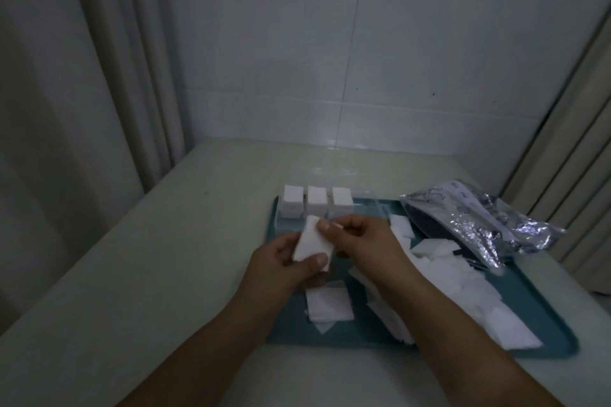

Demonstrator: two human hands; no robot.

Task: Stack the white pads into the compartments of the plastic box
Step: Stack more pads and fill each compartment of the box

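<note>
progress: three compartments of plastic box (330,205) hold stacks, others look unfilled | left hand (284,261) and right hand (360,238) fingers pinch a small pad stack (312,246) just before box | many loose pads (463,287) remain on teal tray (363,337) nearer than box

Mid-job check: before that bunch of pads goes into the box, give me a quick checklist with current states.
1. Small stack of white pads held: ok, left hand grips it and right hand pinches its top edge.
2. Stack squared up: cannot tell.
3. Clear plastic compartment box within reach: ok, just beyond the hands on the teal plastic tray.
4. Free compartment: ok, three on the left hold pads, the right side looks empty.
5. Supply left: ok, loose white pads lie on the tray.
6. Crinkled silver foil bag clear of the box: ok.
</note>
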